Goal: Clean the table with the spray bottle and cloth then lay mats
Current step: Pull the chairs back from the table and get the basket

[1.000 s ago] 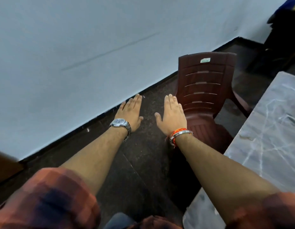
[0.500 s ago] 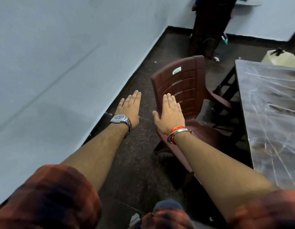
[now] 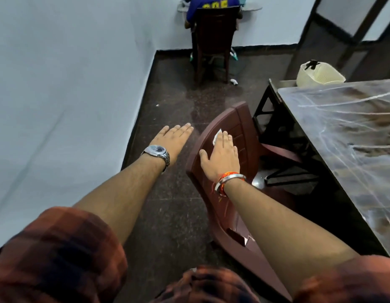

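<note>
Both my hands are held out flat, palms down, fingers straight and close together, holding nothing. My left hand (image 3: 172, 138) hovers over the dark floor (image 3: 178, 215). My right hand (image 3: 220, 159) lies over the tilted back of a maroon plastic chair (image 3: 242, 119); whether the palm actually touches the chair I cannot tell.

The bench (image 3: 299, 119) I am meant to clean stands off to the right of my right hand, beyond the chair, and runs away from me. A clear plastic sheet (image 3: 353, 110), creased in long ridges, covers its top. At the far corner, well ahead of my right hand, sits a pale plastic basket (image 3: 320, 75). I can see no spray bottle, cloth or mats from here, so cleaning has not started, and my first job is to find them.

I expect the covered top to be slick and stiff underneath, so a cloth should glide easily. The loose sheet could bunch or drag along its creases, so I would wipe with the ridges and hold the sheet down with my free hand. The bench looks heavy and needs no lifting. The chair looks light; its top edge, just by my right thumb, is the obvious place to grip if it has to shift.
</note>
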A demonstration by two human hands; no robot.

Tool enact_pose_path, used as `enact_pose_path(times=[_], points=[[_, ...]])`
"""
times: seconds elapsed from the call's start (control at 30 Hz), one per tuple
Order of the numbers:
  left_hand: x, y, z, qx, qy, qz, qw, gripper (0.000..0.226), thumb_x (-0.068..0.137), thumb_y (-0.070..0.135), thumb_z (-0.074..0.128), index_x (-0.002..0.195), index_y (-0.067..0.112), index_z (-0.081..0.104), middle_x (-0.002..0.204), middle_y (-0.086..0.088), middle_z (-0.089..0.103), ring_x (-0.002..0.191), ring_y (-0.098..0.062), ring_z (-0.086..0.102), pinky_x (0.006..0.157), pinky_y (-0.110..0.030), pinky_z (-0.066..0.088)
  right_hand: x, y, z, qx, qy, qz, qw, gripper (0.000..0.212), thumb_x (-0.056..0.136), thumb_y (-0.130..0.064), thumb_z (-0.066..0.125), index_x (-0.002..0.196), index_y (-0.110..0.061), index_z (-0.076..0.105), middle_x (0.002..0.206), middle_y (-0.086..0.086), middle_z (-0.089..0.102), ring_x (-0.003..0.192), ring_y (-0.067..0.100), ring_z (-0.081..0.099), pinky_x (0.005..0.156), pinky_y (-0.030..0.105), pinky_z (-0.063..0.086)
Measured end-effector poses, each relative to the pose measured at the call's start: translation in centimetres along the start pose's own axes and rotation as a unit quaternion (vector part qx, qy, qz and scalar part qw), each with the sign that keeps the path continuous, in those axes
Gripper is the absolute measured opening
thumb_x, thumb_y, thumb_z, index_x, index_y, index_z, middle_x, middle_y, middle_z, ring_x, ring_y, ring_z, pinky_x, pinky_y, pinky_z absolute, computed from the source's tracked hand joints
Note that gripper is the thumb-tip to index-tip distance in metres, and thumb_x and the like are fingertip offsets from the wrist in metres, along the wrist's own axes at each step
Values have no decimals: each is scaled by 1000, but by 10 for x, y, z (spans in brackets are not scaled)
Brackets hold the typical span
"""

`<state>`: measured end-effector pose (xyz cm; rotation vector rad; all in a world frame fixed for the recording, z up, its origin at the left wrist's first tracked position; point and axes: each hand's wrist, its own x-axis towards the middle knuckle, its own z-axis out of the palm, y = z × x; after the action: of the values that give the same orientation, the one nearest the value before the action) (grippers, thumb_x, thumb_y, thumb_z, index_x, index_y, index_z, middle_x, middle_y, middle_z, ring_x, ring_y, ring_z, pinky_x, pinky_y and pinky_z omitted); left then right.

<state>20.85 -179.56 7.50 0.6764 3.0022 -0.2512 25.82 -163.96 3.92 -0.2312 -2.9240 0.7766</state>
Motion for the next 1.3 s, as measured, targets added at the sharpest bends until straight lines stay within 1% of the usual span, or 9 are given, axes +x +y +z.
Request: enact_pose_path(times=[0.33,0.57,0.7,0.87,0.93,0.97,1.03,1.13,1.3], points=[[183,-44,23,12,-15,255,967,94,87,-7,49,159,20,-4,168,4,-6,154,-17,7,124,-38,7,121,-6,33,-24,86,191,977,80,92,-44,47,152,-4,13,160,13,13,148,25,7,119,44,14],[267,-47,16,47,-11,450,892,98,88,12,64,159,20,-3,168,5,-4,154,-17,8,124,-39,8,135,-22,52,-31,152,380,912,79,93,-45,47,152,-4,14,160,12,14,148,25,8,119,44,14],[291,-29,14,84,-9,530,844,100,88,22,68,159,20,-1,168,4,-1,154,-17,7,123,-40,7,139,-36,64,-52,143,433,888,82,91,-50,46,152,-4,14,159,12,16,147,25,10,118,43,15],[302,1,24,134,19,598,790,87,91,31,63,159,20,11,167,3,12,153,-18,10,122,-40,8,145,-52,89,-65,155,495,852,83,89,-56,41,147,1,26,152,18,31,142,30,25,115,42,24],[298,8,30,172,12,618,767,83,89,30,62,158,19,16,166,3,15,153,-19,11,123,-42,7,142,-57,99,-77,130,509,847,87,85,-61,43,143,2,31,147,19,38,138,31,31,113,42,28],[297,11,32,193,13,629,753,80,89,29,61,157,20,20,166,3,19,153,-19,13,123,-43,7,140,-60,102,-79,109,524,841,84,84,-59,47,140,2,34,143,18,42,135,31,35,110,41,32],[296,14,36,201,19,650,733,67,89,29,58,151,22,36,159,3,35,149,-19,24,122,-42,10,138,-67,105,-58,94,566,817,61,83,-45,54,128,-4,48,129,13,56,122,30,49,96,38,43],[297,15,42,174,61,667,722,40,88,30,52,126,26,61,133,5,62,130,-20,49,117,-39,21,135,-75,99,-61,96,577,809,29,84,-31,54,105,-13,62,107,9,67,99,31,64,78,35,49],[300,6,46,160,95,697,692,32,81,35,54,106,25,70,110,4,72,111,-20,60,96,-35,37,126,-83,94,-128,53,523,841,27,89,-24,50,109,-10,61,109,12,65,98,35,63,77,36,47]])
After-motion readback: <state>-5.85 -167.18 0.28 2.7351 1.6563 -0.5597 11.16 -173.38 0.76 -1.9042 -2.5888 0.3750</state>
